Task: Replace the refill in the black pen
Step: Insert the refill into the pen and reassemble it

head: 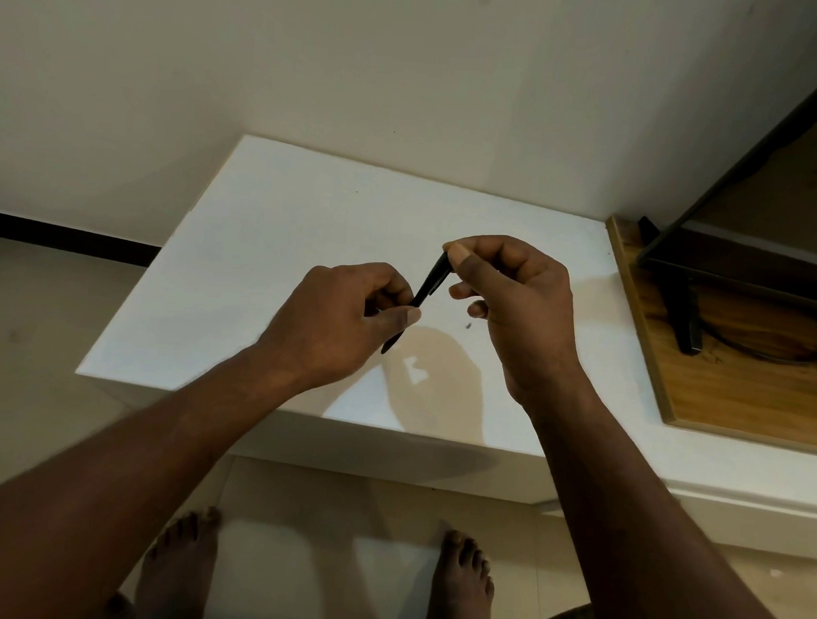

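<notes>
I am pinching the black pen (428, 284) above the white table (257, 263), my left hand (344, 325) gripping its near part and my right hand (515, 305) its far end.

Dim warm light, perhaps from overhead; soft shadows on white tabletop (283, 217), warped edges.

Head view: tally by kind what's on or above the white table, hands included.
hands: 2, the left hand and the right hand, both holding the pen
black pen: 1
small grey part lying on the white table: 1
total: 4
</notes>
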